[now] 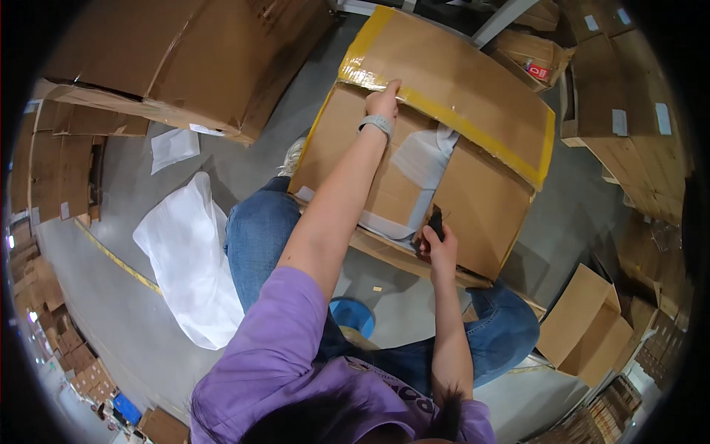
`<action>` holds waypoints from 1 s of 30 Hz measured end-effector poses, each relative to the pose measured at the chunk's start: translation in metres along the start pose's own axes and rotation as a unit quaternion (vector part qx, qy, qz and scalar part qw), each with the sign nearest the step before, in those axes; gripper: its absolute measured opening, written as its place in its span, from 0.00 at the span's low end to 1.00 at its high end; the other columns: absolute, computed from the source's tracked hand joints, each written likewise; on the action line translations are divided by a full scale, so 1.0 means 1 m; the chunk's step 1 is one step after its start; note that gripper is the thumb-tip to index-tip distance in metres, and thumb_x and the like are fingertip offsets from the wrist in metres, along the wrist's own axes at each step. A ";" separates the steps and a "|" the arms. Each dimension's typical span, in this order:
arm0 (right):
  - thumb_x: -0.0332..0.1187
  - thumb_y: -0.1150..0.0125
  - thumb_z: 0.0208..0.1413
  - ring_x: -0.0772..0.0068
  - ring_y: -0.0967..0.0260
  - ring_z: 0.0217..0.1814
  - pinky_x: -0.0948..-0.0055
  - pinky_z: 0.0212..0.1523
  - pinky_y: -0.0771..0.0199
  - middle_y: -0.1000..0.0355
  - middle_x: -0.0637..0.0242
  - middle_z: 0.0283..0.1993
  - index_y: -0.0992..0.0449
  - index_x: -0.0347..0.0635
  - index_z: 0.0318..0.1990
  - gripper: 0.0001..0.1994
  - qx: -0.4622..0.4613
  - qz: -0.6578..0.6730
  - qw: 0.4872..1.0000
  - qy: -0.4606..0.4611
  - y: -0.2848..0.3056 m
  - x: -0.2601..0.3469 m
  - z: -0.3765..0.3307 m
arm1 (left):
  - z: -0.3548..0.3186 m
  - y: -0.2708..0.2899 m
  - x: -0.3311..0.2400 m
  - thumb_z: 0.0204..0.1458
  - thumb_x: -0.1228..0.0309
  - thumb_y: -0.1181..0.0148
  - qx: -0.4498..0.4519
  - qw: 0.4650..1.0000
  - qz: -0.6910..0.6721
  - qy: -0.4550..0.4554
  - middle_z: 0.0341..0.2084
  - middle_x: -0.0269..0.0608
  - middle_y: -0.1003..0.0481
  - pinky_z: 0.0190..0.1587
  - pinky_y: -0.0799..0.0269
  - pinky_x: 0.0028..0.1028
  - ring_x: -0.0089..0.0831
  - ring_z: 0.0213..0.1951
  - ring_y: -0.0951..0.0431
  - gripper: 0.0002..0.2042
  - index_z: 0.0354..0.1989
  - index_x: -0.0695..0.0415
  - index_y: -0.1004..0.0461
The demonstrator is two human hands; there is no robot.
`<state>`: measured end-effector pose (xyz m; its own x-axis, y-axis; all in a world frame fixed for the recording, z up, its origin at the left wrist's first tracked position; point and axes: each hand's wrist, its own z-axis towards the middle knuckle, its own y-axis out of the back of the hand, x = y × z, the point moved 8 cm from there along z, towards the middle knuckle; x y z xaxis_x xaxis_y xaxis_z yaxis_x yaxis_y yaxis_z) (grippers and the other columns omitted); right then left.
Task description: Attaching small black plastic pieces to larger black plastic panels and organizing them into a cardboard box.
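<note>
A large cardboard box stands before me, its far flap raised and edged with yellow tape. My left hand is closed on the taped edge of that flap, the arm stretched across the box. Over the near right of the box, my right hand grips a small black tool that looks like a box cutter; its tip cannot be made out clearly. Between the inner flaps show white wrapping sheets.
A blue round stool is below me. White plastic sheeting and a smaller white bag lie on the left floor. A big carton stands far left, an open carton at right, stacked cartons farther right.
</note>
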<state>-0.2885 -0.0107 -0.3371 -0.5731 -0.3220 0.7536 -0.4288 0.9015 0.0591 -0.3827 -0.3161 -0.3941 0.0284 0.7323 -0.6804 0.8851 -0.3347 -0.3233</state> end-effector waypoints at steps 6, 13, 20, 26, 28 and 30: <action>0.32 0.45 0.56 0.80 0.38 0.19 0.78 0.19 0.38 0.34 0.71 0.22 0.33 0.36 0.36 0.08 -0.057 -0.086 0.990 0.096 -0.013 0.019 0.014 | -0.009 -0.012 -0.025 0.53 0.63 0.42 0.045 0.994 -0.007 -0.102 0.04 0.27 0.46 0.10 0.61 0.24 0.18 0.05 0.50 0.18 0.15 0.60 0.35; 0.34 0.47 0.58 0.73 0.34 0.20 0.71 0.22 0.33 0.32 0.66 0.22 0.32 0.35 0.37 0.10 -0.104 -0.090 0.989 0.057 0.002 -0.020 0.026 | -0.021 -0.011 -0.040 0.52 0.67 0.40 0.020 0.988 -0.044 -0.150 0.06 0.29 0.40 0.10 0.59 0.22 0.17 0.06 0.49 0.17 0.15 0.61 0.34; 0.37 0.46 0.56 0.48 0.30 0.41 0.54 0.43 0.34 0.27 0.49 0.35 0.32 0.33 0.45 0.15 -0.203 -0.259 0.901 0.283 0.012 -0.017 0.025 | -0.145 -0.141 -0.188 0.52 0.62 0.46 0.237 0.825 0.137 -0.495 0.14 0.40 0.27 0.20 0.33 0.33 0.30 0.18 0.27 0.14 0.20 0.58 0.25; 0.34 0.48 0.58 0.67 0.27 0.25 0.70 0.20 0.31 0.29 0.61 0.27 0.34 0.37 0.35 0.09 -0.097 -0.114 0.989 -0.021 0.021 -0.033 0.039 | -0.178 -0.140 -0.148 0.53 0.56 0.51 0.234 0.529 0.495 -0.649 0.13 0.49 0.28 0.20 0.31 0.39 0.45 0.18 0.27 0.19 0.20 0.57 0.24; 0.34 0.48 0.58 0.77 0.32 0.18 0.78 0.13 0.36 0.33 0.66 0.23 0.35 0.41 0.35 0.07 -0.103 -0.006 0.993 0.053 0.031 -0.035 0.052 | -0.170 -0.115 -0.053 0.49 0.61 0.48 0.323 0.431 0.674 -0.506 0.22 0.49 0.23 0.28 0.28 0.42 0.48 0.25 0.23 0.13 0.22 0.56 0.22; 0.33 0.48 0.58 0.77 0.32 0.18 0.78 0.13 0.37 0.33 0.66 0.22 0.35 0.41 0.35 0.07 -0.118 0.049 0.991 0.040 0.025 -0.035 0.044 | -0.172 -0.079 0.026 0.45 0.66 0.43 0.439 0.279 0.755 -0.399 0.25 0.52 0.23 0.33 0.27 0.44 0.48 0.30 0.22 0.08 0.26 0.56 0.23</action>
<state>-0.3095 0.0107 -0.3906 -0.5432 -0.2135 0.8120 -0.1935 0.9729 0.1264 -0.3721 -0.1683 -0.2732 -0.3612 -0.8851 -0.2937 -0.3213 -0.1775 0.9302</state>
